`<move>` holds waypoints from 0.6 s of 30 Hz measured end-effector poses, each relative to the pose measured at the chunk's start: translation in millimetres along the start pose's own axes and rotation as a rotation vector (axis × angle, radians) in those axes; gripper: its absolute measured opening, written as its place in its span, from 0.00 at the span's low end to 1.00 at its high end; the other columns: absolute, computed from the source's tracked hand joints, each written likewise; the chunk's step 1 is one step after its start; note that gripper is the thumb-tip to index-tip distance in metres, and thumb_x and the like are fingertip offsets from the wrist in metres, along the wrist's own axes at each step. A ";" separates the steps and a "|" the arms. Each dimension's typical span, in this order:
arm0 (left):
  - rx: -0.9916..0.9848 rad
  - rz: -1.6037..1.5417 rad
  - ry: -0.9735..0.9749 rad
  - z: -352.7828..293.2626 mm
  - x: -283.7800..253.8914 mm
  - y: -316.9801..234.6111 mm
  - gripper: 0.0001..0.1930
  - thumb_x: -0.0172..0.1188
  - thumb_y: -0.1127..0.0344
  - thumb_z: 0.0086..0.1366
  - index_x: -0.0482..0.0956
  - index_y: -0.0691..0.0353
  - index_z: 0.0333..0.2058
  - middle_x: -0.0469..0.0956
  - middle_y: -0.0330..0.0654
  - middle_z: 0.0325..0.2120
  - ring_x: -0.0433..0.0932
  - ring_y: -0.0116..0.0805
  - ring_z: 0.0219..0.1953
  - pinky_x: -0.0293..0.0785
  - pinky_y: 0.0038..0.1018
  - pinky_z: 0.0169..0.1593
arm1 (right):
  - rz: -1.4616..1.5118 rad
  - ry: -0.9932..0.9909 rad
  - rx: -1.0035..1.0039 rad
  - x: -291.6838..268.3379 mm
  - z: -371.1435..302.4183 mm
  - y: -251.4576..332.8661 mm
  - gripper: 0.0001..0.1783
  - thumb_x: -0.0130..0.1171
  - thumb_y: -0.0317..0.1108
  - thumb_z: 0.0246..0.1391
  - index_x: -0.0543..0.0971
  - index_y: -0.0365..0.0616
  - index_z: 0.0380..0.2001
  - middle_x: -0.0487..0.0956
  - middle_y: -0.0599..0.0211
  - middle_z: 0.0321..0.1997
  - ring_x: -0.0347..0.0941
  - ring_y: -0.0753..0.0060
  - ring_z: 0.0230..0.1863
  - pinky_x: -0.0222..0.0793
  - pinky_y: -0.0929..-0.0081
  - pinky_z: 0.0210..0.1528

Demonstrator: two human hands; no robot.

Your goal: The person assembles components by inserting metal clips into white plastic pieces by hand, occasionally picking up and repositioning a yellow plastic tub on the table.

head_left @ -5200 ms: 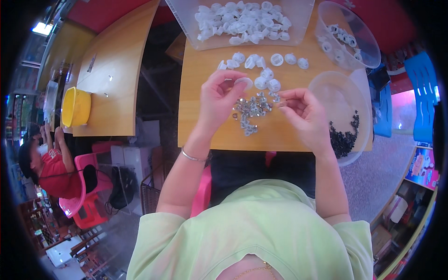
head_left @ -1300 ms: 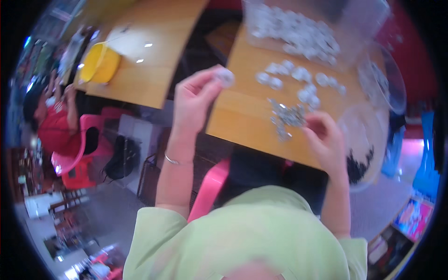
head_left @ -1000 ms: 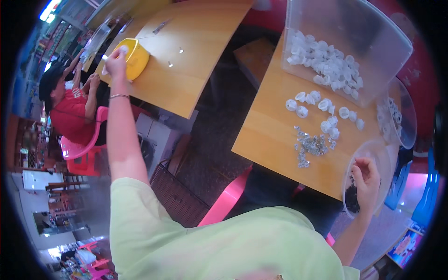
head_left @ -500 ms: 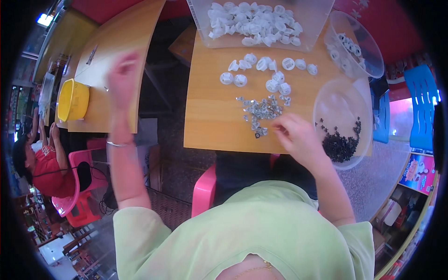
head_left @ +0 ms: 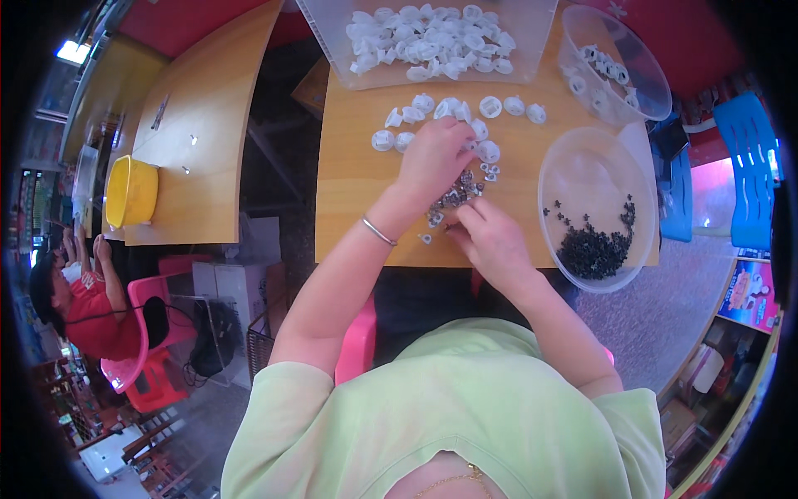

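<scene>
My left hand reaches across the table with its fingers curled, the tips closed at a round white plastic part in a small cluster. Two neighbouring white plastic parts show beside the fingertips. Closer to me, my right hand is at the near edge of a pile of small silvery metal pieces. Its thumb and forefinger are pinched together; what they hold is too small to make out. The left hand hides part of the pile. Behind it stand several loose white parts.
A clear bin of white parts stands at the back. To the right are a clear tub with some parts and a round clear tub with small black pieces. A yellow basket rests on the left table; a person in red sits nearby.
My left hand has swung from over the left table to the white parts. My right hand has moved slightly left along the metal pile. The view has shifted a little.
</scene>
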State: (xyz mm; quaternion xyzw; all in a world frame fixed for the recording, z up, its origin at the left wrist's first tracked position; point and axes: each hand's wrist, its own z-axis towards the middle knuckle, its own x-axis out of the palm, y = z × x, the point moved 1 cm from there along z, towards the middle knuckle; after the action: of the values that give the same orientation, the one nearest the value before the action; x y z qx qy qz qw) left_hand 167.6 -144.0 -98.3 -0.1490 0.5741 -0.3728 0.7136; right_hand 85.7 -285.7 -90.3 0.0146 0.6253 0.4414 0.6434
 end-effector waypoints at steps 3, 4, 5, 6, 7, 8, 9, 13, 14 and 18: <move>-0.149 -0.224 -0.049 -1.9 -6.2 2.4 0.12 0.64 0.70 0.49 0.78 0.61 0.34 0.76 0.42 0.29 0.76 0.37 0.31 0.73 0.28 0.34 | 0.033 -0.016 0.033 -2.0 1.0 -4.3 0.09 0.61 0.29 0.43 0.74 0.47 0.30 0.72 0.65 0.33 0.72 0.62 0.36 0.70 0.66 0.33; -0.219 -0.369 -0.090 -3.6 -11.0 3.9 0.11 0.64 0.70 0.51 0.78 0.61 0.35 0.77 0.41 0.30 0.77 0.33 0.30 0.73 0.25 0.34 | 0.039 -0.018 0.056 -2.0 1.5 -4.8 0.08 0.60 0.29 0.43 0.74 0.47 0.30 0.72 0.65 0.33 0.72 0.62 0.35 0.70 0.66 0.34; -0.221 -0.368 -0.091 -5.3 -17.0 2.2 0.11 0.64 0.70 0.51 0.78 0.61 0.35 0.77 0.41 0.30 0.77 0.33 0.30 0.73 0.25 0.34 | 0.040 -0.016 0.054 -2.2 1.4 -5.5 0.08 0.60 0.29 0.43 0.74 0.47 0.30 0.72 0.65 0.33 0.72 0.62 0.35 0.70 0.66 0.34; -0.317 -0.647 -0.119 -9.5 -24.9 0.6 0.10 0.63 0.70 0.53 0.77 0.62 0.36 0.77 0.40 0.31 0.77 0.30 0.31 0.73 0.23 0.34 | 0.041 -0.025 0.063 -1.8 1.3 -6.1 0.08 0.61 0.30 0.43 0.74 0.46 0.30 0.72 0.65 0.33 0.72 0.61 0.34 0.69 0.66 0.34; -0.412 -0.926 -0.149 -15.4 -33.1 -0.8 0.10 0.62 0.69 0.56 0.77 0.62 0.37 0.77 0.39 0.32 0.77 0.27 0.33 0.74 0.20 0.34 | 0.042 -0.034 0.071 -1.6 1.5 -6.4 0.08 0.61 0.30 0.44 0.74 0.46 0.29 0.72 0.64 0.33 0.72 0.60 0.34 0.69 0.67 0.35; -0.442 -1.062 -0.170 -24.6 -42.2 -2.1 0.11 0.57 0.69 0.61 0.74 0.63 0.42 0.76 0.39 0.33 0.77 0.27 0.33 0.74 0.20 0.34 | 0.044 -0.032 0.068 -2.8 1.9 -5.0 0.08 0.61 0.30 0.44 0.74 0.46 0.29 0.72 0.64 0.33 0.72 0.60 0.34 0.69 0.67 0.35; -0.446 -1.061 -0.175 -33.6 -47.6 0.6 0.11 0.57 0.69 0.61 0.74 0.63 0.42 0.76 0.39 0.33 0.77 0.27 0.33 0.74 0.20 0.34 | 0.076 -0.029 0.066 -5.1 2.0 -2.7 0.08 0.61 0.30 0.44 0.74 0.45 0.30 0.72 0.64 0.33 0.72 0.60 0.34 0.69 0.67 0.35; -0.527 -1.614 -0.281 -69.0 -58.4 6.1 0.13 0.50 0.68 0.65 0.68 0.63 0.48 0.75 0.41 0.35 0.77 0.29 0.34 0.75 0.19 0.35 | 0.119 0.004 0.043 -6.1 0.1 -1.0 0.09 0.61 0.29 0.43 0.74 0.44 0.30 0.72 0.62 0.33 0.72 0.59 0.35 0.69 0.67 0.35; -0.560 -1.685 -0.282 -77.9 -59.0 7.6 0.14 0.50 0.68 0.65 0.68 0.63 0.48 0.74 0.42 0.36 0.77 0.30 0.34 0.75 0.19 0.35 | 0.121 0.009 0.039 -5.4 -0.2 -2.0 0.09 0.61 0.29 0.43 0.74 0.44 0.30 0.72 0.62 0.33 0.72 0.59 0.35 0.69 0.67 0.35; -0.670 -1.837 -0.311 -102.8 -55.3 -0.2 0.13 0.50 0.68 0.65 0.67 0.65 0.48 0.74 0.44 0.38 0.76 0.31 0.36 0.76 0.18 0.37 | 0.132 0.051 0.047 -5.0 -1.5 -6.5 0.10 0.61 0.26 0.43 0.74 0.42 0.32 0.72 0.62 0.33 0.72 0.58 0.35 0.69 0.66 0.36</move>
State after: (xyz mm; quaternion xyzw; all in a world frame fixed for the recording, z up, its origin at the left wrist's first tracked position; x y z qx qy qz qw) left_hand 68.4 -83.1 -89.5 -0.7780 0.2112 -0.5759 0.1357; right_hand 88.9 -293.3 -90.4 0.0597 0.6493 0.4684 0.5962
